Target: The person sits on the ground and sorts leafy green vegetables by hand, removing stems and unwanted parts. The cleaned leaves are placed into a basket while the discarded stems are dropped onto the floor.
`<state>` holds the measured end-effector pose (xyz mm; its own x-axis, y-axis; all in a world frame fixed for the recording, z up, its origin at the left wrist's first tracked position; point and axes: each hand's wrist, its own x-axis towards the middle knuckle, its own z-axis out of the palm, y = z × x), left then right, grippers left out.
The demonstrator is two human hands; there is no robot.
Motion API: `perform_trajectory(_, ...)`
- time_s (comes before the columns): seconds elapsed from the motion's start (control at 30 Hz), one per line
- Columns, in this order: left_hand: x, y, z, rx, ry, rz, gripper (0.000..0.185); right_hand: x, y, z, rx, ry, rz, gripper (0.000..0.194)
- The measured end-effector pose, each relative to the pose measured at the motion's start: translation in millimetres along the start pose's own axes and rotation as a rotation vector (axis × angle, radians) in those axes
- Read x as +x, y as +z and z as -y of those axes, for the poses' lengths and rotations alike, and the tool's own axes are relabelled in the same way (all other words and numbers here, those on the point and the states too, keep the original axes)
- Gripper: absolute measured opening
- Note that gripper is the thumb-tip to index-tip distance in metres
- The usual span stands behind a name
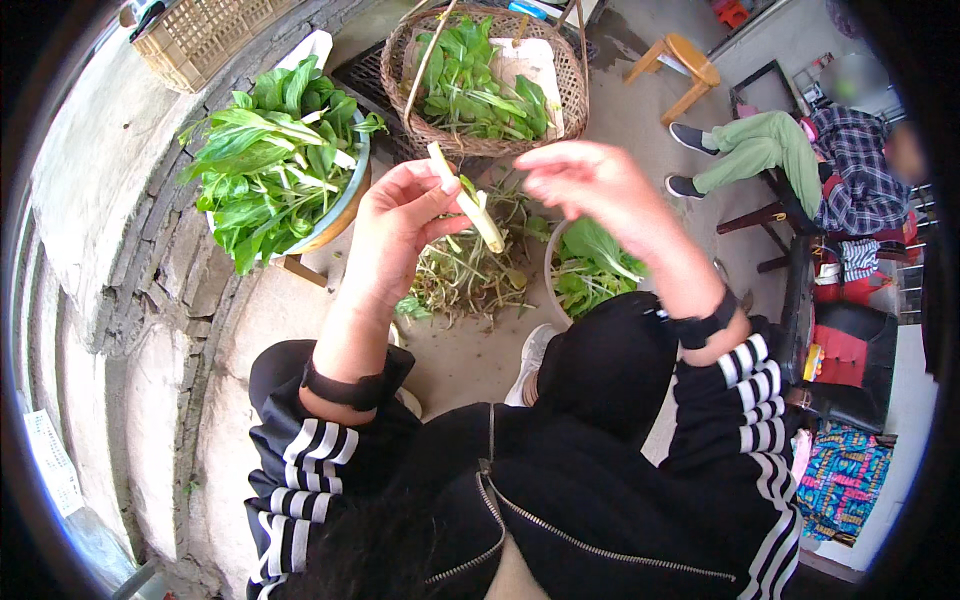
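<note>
Between its thumb and fingers my left hand point(411, 206) pinches a pale green vegetable stalk point(480, 216), a small leaf bit at its side. My right hand point(589, 180), blurred, hovers to the right of the stalk, fingers spread and not touching it. Below both hands a heap of plant trimmings point(480, 281) lies on the ground. A round container point(551, 279) of leafy greens point(596, 262) stands under my right forearm. Ahead, a wicker basket point(392, 71) with a handle holds more greens point(480, 90). At the left, leafy greens point(262, 157) overflow a basin point(351, 191).
Stone steps point(150, 337) run along the left, with a woven basket point(206, 37) at upper left. A wooden stool point(682, 60) stands at upper right. Farther right, another person point(810, 161) sits near a black and red chair point(847, 360).
</note>
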<state>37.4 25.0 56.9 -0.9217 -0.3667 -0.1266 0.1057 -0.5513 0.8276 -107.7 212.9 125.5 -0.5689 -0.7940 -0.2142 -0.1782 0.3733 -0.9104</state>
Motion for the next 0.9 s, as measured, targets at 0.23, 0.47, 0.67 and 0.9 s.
perform_trajectory(0.23, 1, -4, 2, 0.114, 0.101, -0.019, 0.017, 24, 73, -13, 0.299, -0.052, -0.032, 0.014)
perform_trajectory(0.47, 6, 4, 23, 0.082, 0.211, -0.092, 0.018, 24, 79, -48, 0.521, -0.138, -0.248, 0.013)
perform_trajectory(0.67, 9, 4, 29, -0.094, 0.196, -0.17, 0.01, 27, 67, -65, 1.039, -0.175, -0.263, 0.014)
perform_trajectory(0.9, 14, -21, 22, -0.399, 0.102, -0.327, 0.011, 39, 22, -81, 1.221, -0.278, -0.469, 0.01)
